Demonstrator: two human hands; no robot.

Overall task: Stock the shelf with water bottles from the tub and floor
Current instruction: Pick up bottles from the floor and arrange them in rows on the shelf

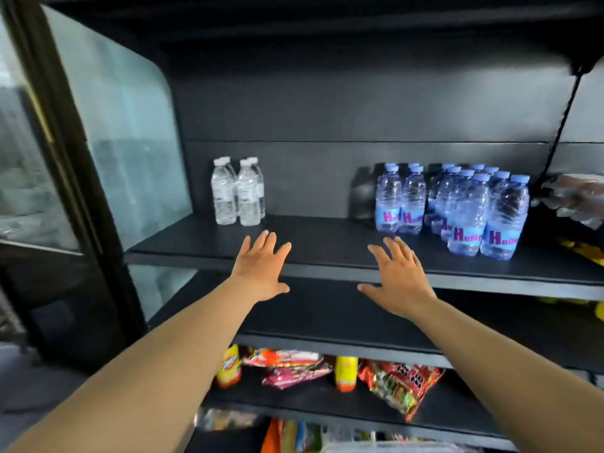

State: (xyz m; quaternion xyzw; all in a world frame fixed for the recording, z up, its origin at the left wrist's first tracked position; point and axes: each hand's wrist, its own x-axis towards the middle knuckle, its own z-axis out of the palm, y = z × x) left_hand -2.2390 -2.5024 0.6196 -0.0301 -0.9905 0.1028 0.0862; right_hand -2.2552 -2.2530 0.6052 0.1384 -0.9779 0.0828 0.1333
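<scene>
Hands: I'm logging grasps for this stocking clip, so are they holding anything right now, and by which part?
Nothing is held. The left hand and right hand are both open with fingers spread, in front of the shelf.

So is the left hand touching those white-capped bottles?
Apart. The head view shows dark shelf between the left hand and the white-capped bottles.

Dark back wall (327, 103); glass door (124, 132) stands at left.
</scene>
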